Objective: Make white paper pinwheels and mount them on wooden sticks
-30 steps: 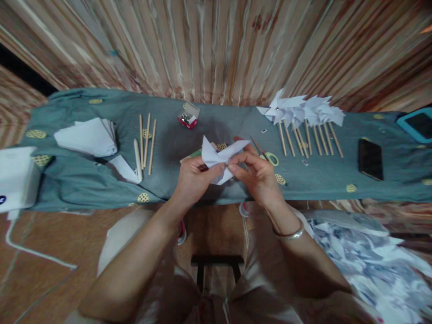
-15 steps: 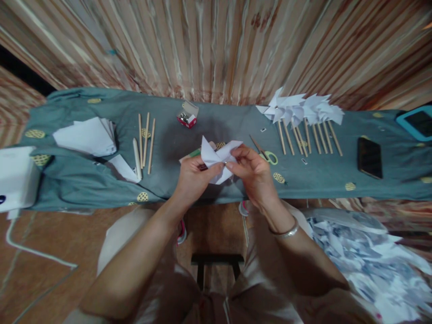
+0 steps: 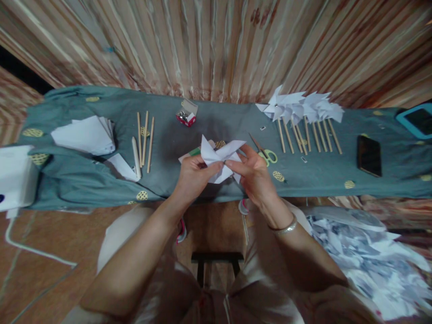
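A white paper pinwheel (image 3: 219,155) with folded blades is held above the table's front edge, between both hands. My left hand (image 3: 195,175) pinches it from the left, thumb near its centre. From the right, my right hand (image 3: 254,173) grips it, its thumb also at the centre and its fingers behind the blades. Whatever lies under the thumbs is too small to make out. Behind the pinwheel, a green and white packet (image 3: 192,154) lies partly hidden. Scissors with light green handles (image 3: 268,156) rest just beyond my right hand.
On the green cloth (image 3: 232,117) stand an opened red box of metal pins (image 3: 186,118), loose wooden sticks (image 3: 145,139) and a paper stack (image 3: 84,136). Several finished pinwheels on sticks (image 3: 303,108) lie right, near a phone (image 3: 369,155). A bag of papers (image 3: 367,265) sits below.
My right hand's fingers have shifted slightly around the pinwheel's right side, and a blade there sits more spread. The left hand keeps its hold almost unmoved.
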`<state>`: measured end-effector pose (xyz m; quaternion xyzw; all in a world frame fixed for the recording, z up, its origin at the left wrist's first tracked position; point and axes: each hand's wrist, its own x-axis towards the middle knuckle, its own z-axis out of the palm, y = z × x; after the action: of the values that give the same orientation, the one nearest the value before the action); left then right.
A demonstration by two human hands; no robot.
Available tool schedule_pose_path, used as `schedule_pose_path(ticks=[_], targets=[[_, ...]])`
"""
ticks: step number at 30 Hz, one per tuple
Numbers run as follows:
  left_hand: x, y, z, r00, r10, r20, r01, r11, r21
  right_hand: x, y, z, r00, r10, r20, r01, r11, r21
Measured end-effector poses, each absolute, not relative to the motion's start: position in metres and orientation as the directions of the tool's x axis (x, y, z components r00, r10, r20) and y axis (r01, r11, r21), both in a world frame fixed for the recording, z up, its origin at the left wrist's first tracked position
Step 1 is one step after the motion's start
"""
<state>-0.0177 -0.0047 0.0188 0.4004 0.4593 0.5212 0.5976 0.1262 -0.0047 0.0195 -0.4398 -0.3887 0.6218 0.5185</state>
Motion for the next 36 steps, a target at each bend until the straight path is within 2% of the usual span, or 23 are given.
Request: schedule_pose_path(ticks=[10,16,25,36], targets=[[-0.016,-0.003,0.013,0.012,0.986,-0.168,-0.225,0.166,0.960,0.122,-0.003,0.017,-0.023,0.982,-0.185,-0.378,-0.180,-0.908],[-0.016,-0.003,0.013,-0.015,0.984,-0.177,-0.205,0.171,0.964,0.119,-0.003,0.013,-0.013,0.987,-0.162,-0.358,-0.156,-0.921],[-0.014,-0.002,0.010,-0.057,0.991,-0.118,-0.199,0.104,0.974,0.123,-0.003,0.011,0.011,0.991,-0.133,-0.278,-0.125,-0.952],[-0.010,-0.003,0.010,-0.058,0.996,-0.068,-0.216,0.054,0.975,0.126,0.000,0.011,0.049,0.988,-0.147,-0.309,-0.125,-0.943]])
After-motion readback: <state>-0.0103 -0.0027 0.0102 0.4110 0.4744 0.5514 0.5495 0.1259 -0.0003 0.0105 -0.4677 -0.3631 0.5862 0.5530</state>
